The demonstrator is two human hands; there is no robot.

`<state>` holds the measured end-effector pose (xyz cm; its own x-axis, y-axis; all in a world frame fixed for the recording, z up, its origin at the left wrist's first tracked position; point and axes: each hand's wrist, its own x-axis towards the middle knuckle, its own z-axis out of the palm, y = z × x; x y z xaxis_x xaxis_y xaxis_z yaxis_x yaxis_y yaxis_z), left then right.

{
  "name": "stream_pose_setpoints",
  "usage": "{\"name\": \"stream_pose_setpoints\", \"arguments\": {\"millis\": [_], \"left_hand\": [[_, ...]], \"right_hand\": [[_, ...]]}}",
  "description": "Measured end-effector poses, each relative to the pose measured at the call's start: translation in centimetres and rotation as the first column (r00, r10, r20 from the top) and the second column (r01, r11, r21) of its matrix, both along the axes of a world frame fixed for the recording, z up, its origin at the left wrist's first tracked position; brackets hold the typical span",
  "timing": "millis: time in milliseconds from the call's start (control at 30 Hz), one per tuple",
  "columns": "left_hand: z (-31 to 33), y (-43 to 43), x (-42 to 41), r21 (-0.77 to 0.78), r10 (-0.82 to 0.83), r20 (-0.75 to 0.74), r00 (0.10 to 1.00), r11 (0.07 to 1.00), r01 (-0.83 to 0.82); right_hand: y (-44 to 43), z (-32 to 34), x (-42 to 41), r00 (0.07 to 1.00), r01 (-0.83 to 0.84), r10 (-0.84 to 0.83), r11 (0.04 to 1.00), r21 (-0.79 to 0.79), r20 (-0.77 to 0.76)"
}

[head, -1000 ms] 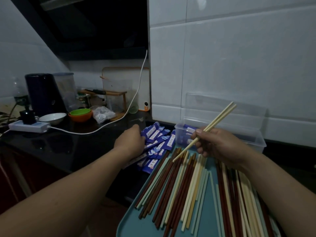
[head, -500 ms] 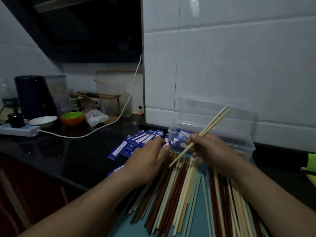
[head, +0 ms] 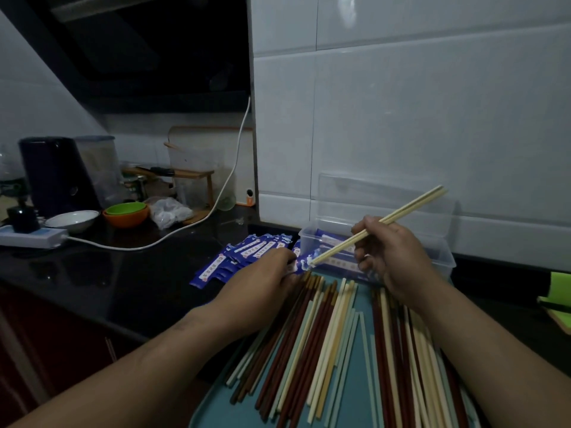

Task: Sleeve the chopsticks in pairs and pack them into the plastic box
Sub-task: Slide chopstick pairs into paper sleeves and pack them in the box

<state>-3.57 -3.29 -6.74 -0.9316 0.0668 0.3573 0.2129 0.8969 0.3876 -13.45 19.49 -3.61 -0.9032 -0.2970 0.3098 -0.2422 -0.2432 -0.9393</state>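
My right hand point(head: 389, 257) grips a pair of pale chopsticks point(head: 411, 206), their tips slanting down-left to the mouth of a blue paper sleeve point(head: 304, 263). My left hand point(head: 262, 282) pinches that sleeve at its left end. Behind it stands a clear plastic box point(head: 445, 257) with sleeved pairs inside, its lid raised against the wall. A pile of blue sleeves point(head: 244, 257) lies on the black counter left of the box. Several loose chopsticks point(head: 324, 344), brown, cream and pale green, lie on a teal tray point(head: 216, 409) below my hands.
At the far left of the counter are a white power strip point(head: 31, 237) with its cable, a white dish point(head: 72, 219), an orange and green bowl point(head: 125, 213), a plastic bag point(head: 168, 211) and a dark appliance point(head: 55, 176). White tiled wall rises behind the box. A green object point(head: 556, 291) lies at the right.
My left hand has drawn one sleeve from the pile toward the box. My right hand has lowered the chopstick tips to the sleeve's open end.
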Motion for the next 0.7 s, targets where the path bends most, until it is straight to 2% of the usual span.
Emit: {"name": "stream_pose_setpoints", "arguments": {"millis": [100, 400, 700], "left_hand": [[-0.47, -0.45, 0.08, 0.011, 0.002, 0.003, 1.000, 1.000, -0.002], [-0.58, -0.18, 0.35, 0.059, -0.026, -0.008, 1.000, 0.998, 0.026], [-0.57, 0.04, 0.46, 0.113, -0.058, -0.015, 0.998, 0.992, 0.059]], "right_hand": [[0.03, 0.04, -0.33, 0.999, 0.048, -0.047, 0.997, -0.068, 0.017], [0.31, 0.24, -0.14, 0.996, 0.079, -0.074, 0.991, -0.110, 0.055], [0.26, -0.02, -0.15, 0.998, 0.050, -0.049, 0.998, -0.042, 0.024]]}}
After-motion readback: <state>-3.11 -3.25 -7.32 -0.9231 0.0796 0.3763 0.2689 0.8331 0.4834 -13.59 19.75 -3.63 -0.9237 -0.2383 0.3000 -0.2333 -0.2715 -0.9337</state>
